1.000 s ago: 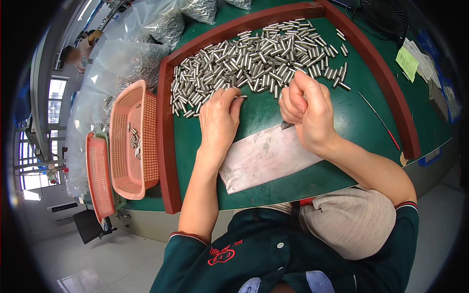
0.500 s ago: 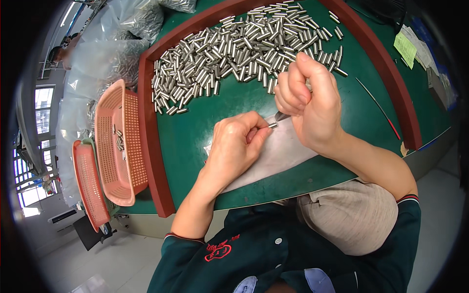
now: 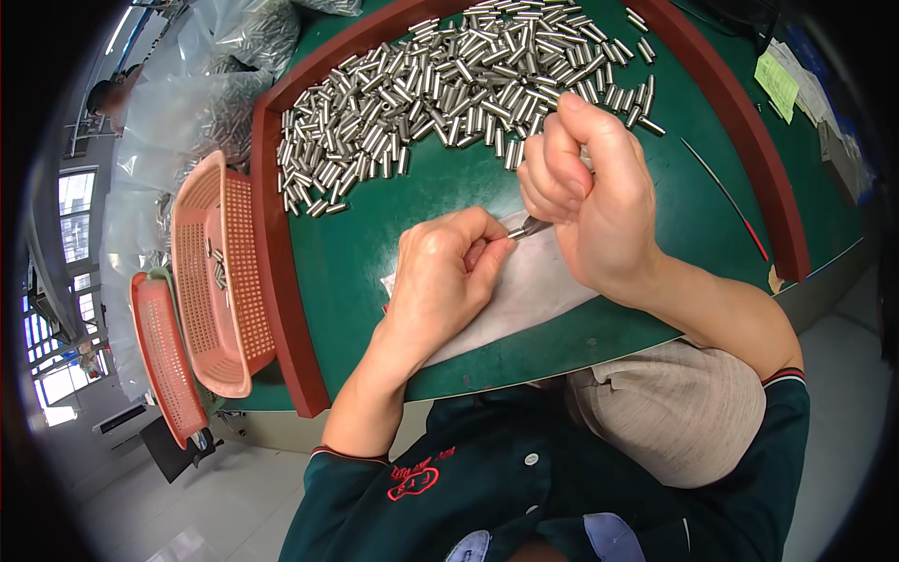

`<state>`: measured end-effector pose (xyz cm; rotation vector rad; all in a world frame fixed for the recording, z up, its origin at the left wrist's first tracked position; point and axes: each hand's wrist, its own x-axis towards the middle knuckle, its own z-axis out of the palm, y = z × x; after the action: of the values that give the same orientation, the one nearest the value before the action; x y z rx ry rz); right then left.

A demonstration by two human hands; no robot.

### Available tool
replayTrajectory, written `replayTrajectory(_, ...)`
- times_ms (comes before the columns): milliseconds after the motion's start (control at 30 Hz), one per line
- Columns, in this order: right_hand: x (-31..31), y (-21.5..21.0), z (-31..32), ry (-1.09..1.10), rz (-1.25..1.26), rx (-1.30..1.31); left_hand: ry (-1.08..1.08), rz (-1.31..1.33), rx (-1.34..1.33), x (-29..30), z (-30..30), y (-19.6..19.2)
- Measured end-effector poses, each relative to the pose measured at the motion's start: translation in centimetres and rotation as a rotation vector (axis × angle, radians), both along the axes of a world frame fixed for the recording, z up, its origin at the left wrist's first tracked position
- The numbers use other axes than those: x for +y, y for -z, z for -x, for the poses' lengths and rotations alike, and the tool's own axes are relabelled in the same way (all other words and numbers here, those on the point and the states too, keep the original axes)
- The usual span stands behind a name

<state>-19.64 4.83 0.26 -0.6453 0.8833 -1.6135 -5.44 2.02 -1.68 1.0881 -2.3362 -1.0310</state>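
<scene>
The person works over a green mat [image 3: 375, 253] with a red rim [image 3: 281, 309]. The left hand [image 3: 440, 272] is curled, its thumb and forefinger pinching one small metal tube [image 3: 518, 233] just above a white cloth [image 3: 534, 290]. The right hand [image 3: 590, 197] is closed in a fist around a thin tool [image 3: 536, 225] whose tip meets the tube's end. The step in hand looks like fitting or probing the tube with the tool. The next move likely calls for keeping tube and tip in line, with a steady, light push. A heap of tubes [image 3: 440, 84] lies beyond the hands; two pink baskets [image 3: 201, 281] sit left of the rim.
</scene>
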Motion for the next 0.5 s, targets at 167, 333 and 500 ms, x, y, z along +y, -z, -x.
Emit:
replayTrajectory(167, -0.05, 0.09, -0.13, 0.012, -0.003, -0.009, -0.010, -0.006, 0.006, 0.02, 0.00, 0.03)
replayTrajectory(333, 0.15, 0.17, -0.33, 0.032, 0.017, 0.016, -0.012, -0.022, 0.019, 0.07, 0.02, 0.10)
replayTrajectory(500, 0.33, 0.32, -0.81, 0.056, 0.025, 0.039, -0.017, -0.033, 0.051, 0.08, -0.02, 0.32)
